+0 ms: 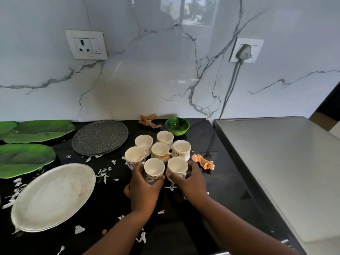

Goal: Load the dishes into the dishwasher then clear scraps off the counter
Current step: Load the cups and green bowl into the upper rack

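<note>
The left hand (142,188) curled round the near-left cup (154,169), thumb on one side and fingers wrapped round its patterned wall. The right hand (191,183) gripped the near-right cup (177,167) the same way, fingers reaching round its far side. Both cups stood upright on the counter (217,173), mouths up, and they nearly touched each other.

Those two formed the near edge of a cluster of seven cups. A centre cup (160,150) stood just behind them, with a brown smear on its near side. A left cup (134,156) sat beside the left hand's thumb, two rear cups (143,141) (165,137) stood further back, and a right cup (181,150) with a twig pattern stood at the right.

Behind the cluster sat a green bowl (177,126), and left of it a crumpled brown wrapper (148,121). An orange wrapper (203,161) lay just right of the right hand. White scraps (104,173) were strewn over the black counter left of the cups and near the forearms.

Further left lay a speckled dark plate (100,137), a white plate (53,196), and green leaf plates (25,159) (38,130). At the right, against the counter's end, stood a grey-topped appliance (276,166).
</note>
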`<state>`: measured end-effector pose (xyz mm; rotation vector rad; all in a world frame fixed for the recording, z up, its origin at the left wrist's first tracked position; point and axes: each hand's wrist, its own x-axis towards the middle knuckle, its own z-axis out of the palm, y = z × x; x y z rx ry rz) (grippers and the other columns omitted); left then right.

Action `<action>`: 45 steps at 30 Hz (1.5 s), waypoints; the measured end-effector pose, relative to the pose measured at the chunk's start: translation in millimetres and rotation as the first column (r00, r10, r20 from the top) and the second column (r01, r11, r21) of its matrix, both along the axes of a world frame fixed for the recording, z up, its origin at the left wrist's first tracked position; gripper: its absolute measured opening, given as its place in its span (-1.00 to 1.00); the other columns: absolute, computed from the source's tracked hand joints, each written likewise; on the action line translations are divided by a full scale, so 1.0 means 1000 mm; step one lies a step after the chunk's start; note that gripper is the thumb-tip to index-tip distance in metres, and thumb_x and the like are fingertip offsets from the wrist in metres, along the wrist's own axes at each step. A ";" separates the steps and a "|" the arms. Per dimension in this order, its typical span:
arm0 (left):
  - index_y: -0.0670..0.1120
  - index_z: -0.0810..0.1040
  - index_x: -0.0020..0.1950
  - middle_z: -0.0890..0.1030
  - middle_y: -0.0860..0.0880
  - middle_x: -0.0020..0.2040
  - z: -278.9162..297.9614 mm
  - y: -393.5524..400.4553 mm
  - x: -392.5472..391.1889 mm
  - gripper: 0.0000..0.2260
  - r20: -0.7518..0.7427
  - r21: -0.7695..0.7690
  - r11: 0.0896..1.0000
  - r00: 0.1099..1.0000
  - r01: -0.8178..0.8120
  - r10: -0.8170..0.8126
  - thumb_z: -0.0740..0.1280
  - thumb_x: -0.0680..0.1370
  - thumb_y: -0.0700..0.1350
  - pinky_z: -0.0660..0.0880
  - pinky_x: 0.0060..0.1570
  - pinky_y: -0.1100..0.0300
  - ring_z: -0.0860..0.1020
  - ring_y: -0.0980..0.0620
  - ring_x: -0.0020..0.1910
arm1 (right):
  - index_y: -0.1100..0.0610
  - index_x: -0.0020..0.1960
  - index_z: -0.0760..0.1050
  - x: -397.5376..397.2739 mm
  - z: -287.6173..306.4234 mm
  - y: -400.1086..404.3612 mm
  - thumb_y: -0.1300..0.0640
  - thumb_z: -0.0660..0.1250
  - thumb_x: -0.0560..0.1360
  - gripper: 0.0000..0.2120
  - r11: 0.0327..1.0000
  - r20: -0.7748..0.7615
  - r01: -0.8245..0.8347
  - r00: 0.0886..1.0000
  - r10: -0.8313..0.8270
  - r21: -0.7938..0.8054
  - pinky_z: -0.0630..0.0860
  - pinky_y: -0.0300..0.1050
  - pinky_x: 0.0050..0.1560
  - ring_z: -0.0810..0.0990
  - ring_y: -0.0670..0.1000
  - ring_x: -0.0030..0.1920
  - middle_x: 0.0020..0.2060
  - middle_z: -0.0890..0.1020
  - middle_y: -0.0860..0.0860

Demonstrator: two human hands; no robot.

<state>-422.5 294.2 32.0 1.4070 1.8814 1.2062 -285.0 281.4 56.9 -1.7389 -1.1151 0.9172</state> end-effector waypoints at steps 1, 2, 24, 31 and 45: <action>0.01 0.32 0.38 0.53 0.04 0.27 0.002 -0.005 0.001 -0.30 0.015 0.039 0.999 1.000 0.005 -0.006 0.55 0.33 0.04 0.20 0.34 0.00 0.47 0.02 0.28 | -0.11 0.17 0.37 0.002 0.004 -0.006 -0.15 0.56 0.28 -0.43 1.000 -0.037 0.003 0.999 -0.002 0.013 0.50 -0.31 -0.13 0.58 -0.17 -0.01 0.02 0.59 -0.18; 0.01 0.35 0.36 0.54 0.03 0.25 0.006 -0.012 0.002 -0.33 0.059 0.080 0.997 0.998 0.023 -0.027 0.55 0.32 0.01 0.25 0.33 -0.01 0.48 0.02 0.27 | -0.12 0.14 0.38 0.005 0.007 -0.012 -0.12 0.57 0.28 -0.46 1.000 -0.082 0.014 0.997 -0.012 0.023 0.54 -0.28 -0.11 0.60 -0.16 -0.03 0.00 0.61 -0.16; 0.16 0.34 0.38 0.39 0.13 0.08 0.043 -0.198 0.327 -0.35 0.338 0.020 0.374 0.346 0.927 -0.875 0.44 0.32 0.18 0.45 -0.10 0.48 0.52 0.30 0.00 | 0.26 0.18 0.49 0.268 0.014 -0.305 0.02 0.32 0.42 -0.58 0.760 -0.901 0.631 0.222 -0.372 -0.158 0.62 0.03 -0.12 0.62 0.18 -0.15 -0.06 0.63 0.26; 0.02 0.43 0.28 0.47 -0.05 0.15 -0.051 -0.245 0.433 -0.44 0.161 -0.494 0.113 0.218 0.862 -0.963 0.38 0.37 0.25 0.49 -0.21 0.23 0.55 0.07 -0.01 | 0.25 0.17 0.46 0.348 -0.074 -0.375 -0.01 0.37 0.50 -0.61 0.638 -0.758 0.537 -0.005 -0.652 -0.552 0.62 0.05 -0.25 0.59 0.15 -0.29 -0.17 0.60 0.26; -0.08 0.14 0.47 0.53 -0.10 0.22 -0.167 -0.221 0.479 -0.23 -0.117 -0.867 0.151 0.101 0.474 -0.988 0.43 0.41 0.15 0.57 -0.13 0.14 0.58 -0.06 0.03 | 0.17 0.33 0.22 0.355 -0.174 -0.337 -0.19 0.38 0.37 -0.29 0.557 -0.040 0.300 0.855 -0.516 -0.774 0.54 -0.13 -0.24 0.63 0.08 -0.10 0.08 0.55 0.11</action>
